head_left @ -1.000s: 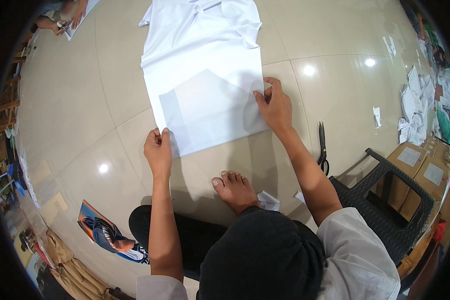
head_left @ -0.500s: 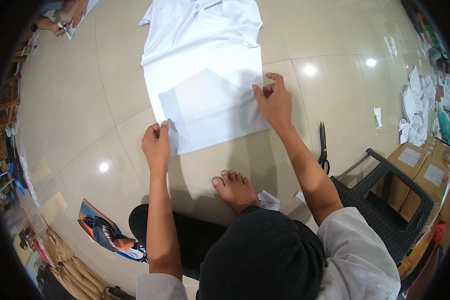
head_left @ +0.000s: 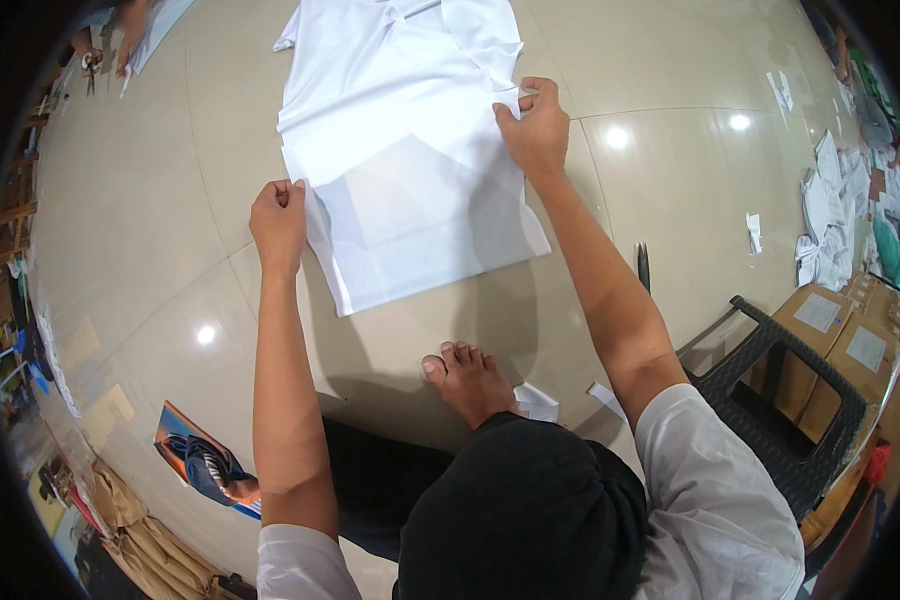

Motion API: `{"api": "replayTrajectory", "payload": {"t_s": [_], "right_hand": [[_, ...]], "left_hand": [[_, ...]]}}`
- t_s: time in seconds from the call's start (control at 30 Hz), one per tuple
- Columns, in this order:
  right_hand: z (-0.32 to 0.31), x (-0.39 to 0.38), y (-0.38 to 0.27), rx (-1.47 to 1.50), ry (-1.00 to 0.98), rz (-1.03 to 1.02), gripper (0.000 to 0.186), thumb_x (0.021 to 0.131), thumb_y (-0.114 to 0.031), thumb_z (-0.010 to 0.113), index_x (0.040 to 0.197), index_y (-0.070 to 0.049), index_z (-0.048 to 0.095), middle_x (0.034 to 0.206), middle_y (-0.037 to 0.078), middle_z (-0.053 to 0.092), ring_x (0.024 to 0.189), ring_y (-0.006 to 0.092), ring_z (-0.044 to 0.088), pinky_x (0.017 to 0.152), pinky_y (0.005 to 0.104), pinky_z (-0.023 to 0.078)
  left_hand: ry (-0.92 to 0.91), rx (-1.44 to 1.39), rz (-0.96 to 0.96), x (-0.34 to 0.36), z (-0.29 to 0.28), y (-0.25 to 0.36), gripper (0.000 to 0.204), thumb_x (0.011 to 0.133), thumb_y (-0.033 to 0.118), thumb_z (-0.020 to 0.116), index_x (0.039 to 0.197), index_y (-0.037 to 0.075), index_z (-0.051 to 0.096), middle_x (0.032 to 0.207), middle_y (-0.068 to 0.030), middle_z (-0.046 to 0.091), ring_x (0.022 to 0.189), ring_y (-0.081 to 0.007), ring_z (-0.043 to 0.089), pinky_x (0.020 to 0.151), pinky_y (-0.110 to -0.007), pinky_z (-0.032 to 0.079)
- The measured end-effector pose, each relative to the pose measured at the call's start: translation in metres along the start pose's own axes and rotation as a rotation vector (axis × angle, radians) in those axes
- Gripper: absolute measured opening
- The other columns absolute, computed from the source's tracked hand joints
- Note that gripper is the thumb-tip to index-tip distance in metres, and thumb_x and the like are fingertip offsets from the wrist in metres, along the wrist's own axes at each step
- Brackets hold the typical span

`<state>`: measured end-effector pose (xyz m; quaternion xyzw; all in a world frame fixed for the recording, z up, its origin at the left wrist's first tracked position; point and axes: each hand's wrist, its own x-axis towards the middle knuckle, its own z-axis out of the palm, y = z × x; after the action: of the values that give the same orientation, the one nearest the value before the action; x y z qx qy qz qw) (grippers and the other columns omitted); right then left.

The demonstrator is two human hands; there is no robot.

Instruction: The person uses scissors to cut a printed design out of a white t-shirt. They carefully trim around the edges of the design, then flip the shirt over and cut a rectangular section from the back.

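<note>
A white cloth [head_left: 420,240], shaped like a garment with folds toward its far end, lies spread on the floor ahead of me. A greyish angular shape shows faintly through its near part. My left hand [head_left: 278,225] is closed in a pinch on the cloth's left edge. Opposite it and slightly farther off, my right hand [head_left: 537,130] pinches the right edge between thumb and fingers. The near hem lies flat, short of my bare foot [head_left: 467,380]. Beside my right forearm, the dark blades of scissors [head_left: 643,268] show; their handles are hidden behind the arm.
A black plastic stool [head_left: 820,420] stands at right by cardboard boxes [head_left: 815,310]. White cloth pieces [head_left: 830,215] are heaped at far right, with scraps [head_left: 754,233] nearby. A colourful printed sheet [head_left: 205,455] lies at left. Another person's hand [head_left: 85,45] holds scissors at far left.
Both my hands have moved away from me along the cloth's side edges, the left also outward. The near corners now lie free of my hands. My right forearm now covers the scissors' handles.
</note>
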<state>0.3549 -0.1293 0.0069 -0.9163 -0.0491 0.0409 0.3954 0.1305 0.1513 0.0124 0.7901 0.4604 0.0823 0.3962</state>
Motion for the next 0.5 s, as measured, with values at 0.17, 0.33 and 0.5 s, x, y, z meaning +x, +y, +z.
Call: {"api": "replayTrajectory", "payload": {"t_s": [0.17,0.33,0.5], "right_hand": [[-0.0032,-0.0004,0.0019,0.015,-0.004,0.016,0.06,0.086,-0.022,0.088,0.136,-0.005,0.059,0.099,0.014,0.078,0.091,0.0345,0.075,0.084,0.0467,0.058],[-0.0034,0.0005,0.0042,0.027,-0.026,0.011,0.061,0.086,-0.025,0.088,0.136,-0.004,0.059,0.098,0.013,0.078,0.091,0.0341,0.075,0.083,0.0466,0.058],[-0.0023,0.0006,0.0056,0.021,-0.02,0.015,0.061,0.086,-0.026,0.088,0.135,-0.004,0.059,0.098,0.013,0.078,0.09,0.0342,0.075,0.083,0.0472,0.058]], "left_hand": [[0.0,-0.003,-0.007,0.0003,0.0015,-0.0025,0.027,0.104,0.026,0.073,0.104,-0.002,0.074,0.085,-0.0052,0.073,0.075,-0.0143,0.063,0.075,-0.032,0.053],[0.009,0.022,0.001,0.0003,0.0012,-0.0029,0.028,0.105,0.026,0.073,0.103,-0.001,0.074,0.084,-0.0048,0.072,0.074,-0.0138,0.062,0.074,-0.032,0.053],[-0.004,0.001,-0.012,0.002,0.0018,-0.0055,0.031,0.105,0.029,0.073,0.107,-0.002,0.074,0.086,-0.0033,0.07,0.075,-0.0117,0.058,0.069,-0.031,0.049]]}}
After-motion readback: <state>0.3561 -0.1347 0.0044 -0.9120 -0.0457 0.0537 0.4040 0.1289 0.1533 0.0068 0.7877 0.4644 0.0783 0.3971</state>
